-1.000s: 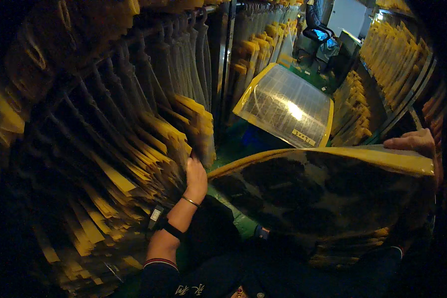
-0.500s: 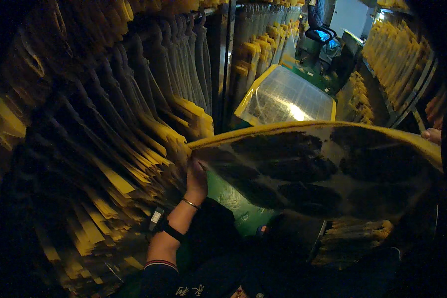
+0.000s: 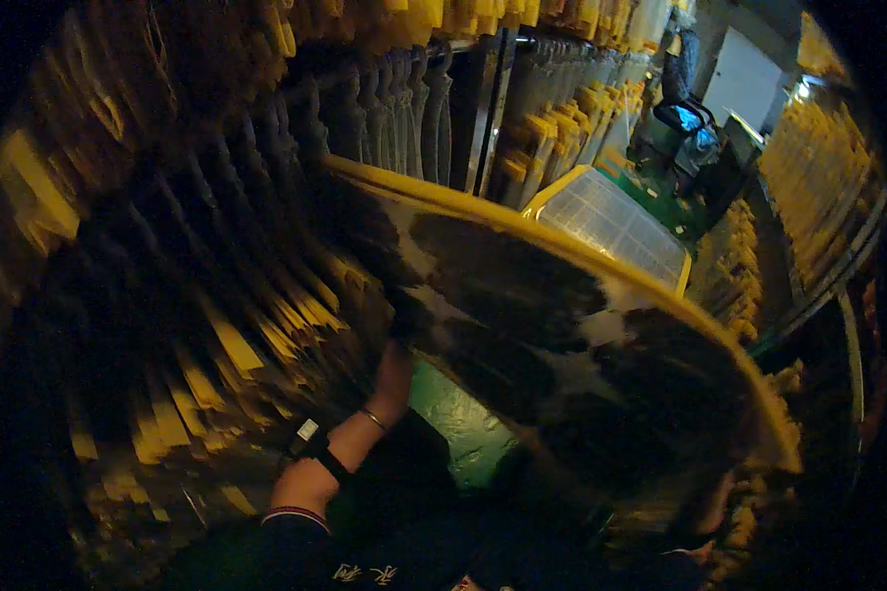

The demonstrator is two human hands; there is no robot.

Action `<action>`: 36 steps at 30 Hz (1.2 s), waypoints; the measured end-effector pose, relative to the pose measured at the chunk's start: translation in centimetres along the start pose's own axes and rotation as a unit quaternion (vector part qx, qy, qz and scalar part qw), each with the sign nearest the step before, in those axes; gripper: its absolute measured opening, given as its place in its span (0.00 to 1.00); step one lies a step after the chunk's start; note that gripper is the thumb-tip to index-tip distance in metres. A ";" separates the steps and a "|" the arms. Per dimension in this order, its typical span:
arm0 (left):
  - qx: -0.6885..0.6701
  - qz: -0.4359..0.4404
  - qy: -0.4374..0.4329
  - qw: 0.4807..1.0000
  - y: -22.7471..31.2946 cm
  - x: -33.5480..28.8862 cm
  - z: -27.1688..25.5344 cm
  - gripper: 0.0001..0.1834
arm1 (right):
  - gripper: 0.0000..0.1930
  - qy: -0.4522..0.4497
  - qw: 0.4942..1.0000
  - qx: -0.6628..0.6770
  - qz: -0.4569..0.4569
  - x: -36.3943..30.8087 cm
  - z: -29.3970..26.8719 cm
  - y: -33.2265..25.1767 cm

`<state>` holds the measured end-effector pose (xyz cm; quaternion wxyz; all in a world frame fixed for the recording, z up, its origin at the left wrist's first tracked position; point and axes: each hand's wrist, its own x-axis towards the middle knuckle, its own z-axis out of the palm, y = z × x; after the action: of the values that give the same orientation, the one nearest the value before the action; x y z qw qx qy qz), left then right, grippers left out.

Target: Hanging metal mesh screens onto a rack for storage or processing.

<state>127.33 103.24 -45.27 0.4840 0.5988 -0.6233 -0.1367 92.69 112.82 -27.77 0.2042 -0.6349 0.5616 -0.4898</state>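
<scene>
Dark sheet (image 3: 562, 325), one, large, blotched with dark patches and paler gaps, edged in yellow: spanning the view aslant, its yellow edge running from 11 o'clock down to 4 o'clock, all positions being read from the middle of the view. Its face is bowing slightly.

Left hand (image 3: 394, 364), one, bare: showing close to 7 o'clock, at the lower-left edge of the dark sheet. Its fingers are disappearing into shadow; whether they are grasping that edge cannot be told. Its wrist is carrying a thin bracelet (image 3: 374, 419); its forearm is wearing a black strap (image 3: 335, 465), with a small dark device bearing a white label sitting beside it.

Right hand (image 3: 719, 497), one, dim and blurred: showing at 4 o'clock, near the lower-right part of the dark sheet; its grip cannot be told.

Gridded sheet (image 3: 616, 222), one, pale, yellow-bordered: resting at 2 o'clock, partly hiding behind the dark sheet.

Hanging sheets (image 3: 232, 340), many, yellow-edged: crowding together at 9 o'clock.

Metal post (image 3: 491, 108), one: standing near 12 o'clock.

Chair (image 3: 682, 74), one, dark: standing toward 2 o'clock.

Floor (image 3: 458, 424), green, shiny: showing at 6 o'clock.
</scene>
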 end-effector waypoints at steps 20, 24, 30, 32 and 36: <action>-0.283 -0.177 -0.182 0.925 0.6 -3.5 5.2 0.28 | 0.16 -0.303 0.949 -0.059 0.070 5.9 8.2 1.7; -0.367 -0.267 -0.170 0.875 -2.1 -4.8 4.0 0.15 | 0.18 -0.050 0.886 0.186 -0.422 7.4 22.2 2.8; -0.506 -0.589 -0.127 0.617 2.2 -6.4 1.1 0.17 | 0.09 -0.244 0.951 0.127 -0.143 6.2 30.8 2.6; -0.506 -0.567 -0.130 0.637 1.0 -7.1 0.5 0.17 | 0.09 -0.267 0.948 0.100 -0.139 6.1 31.0 2.8; -0.505 -0.508 -0.155 0.680 1.1 -8.2 0.6 0.17 | 0.14 -0.337 0.931 -0.072 -0.122 5.7 32.6 7.2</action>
<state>124.67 110.51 -48.32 0.4656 0.4584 -0.1252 -0.7466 116.12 96.02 -45.64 0.2737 -0.8394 0.4115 -0.2263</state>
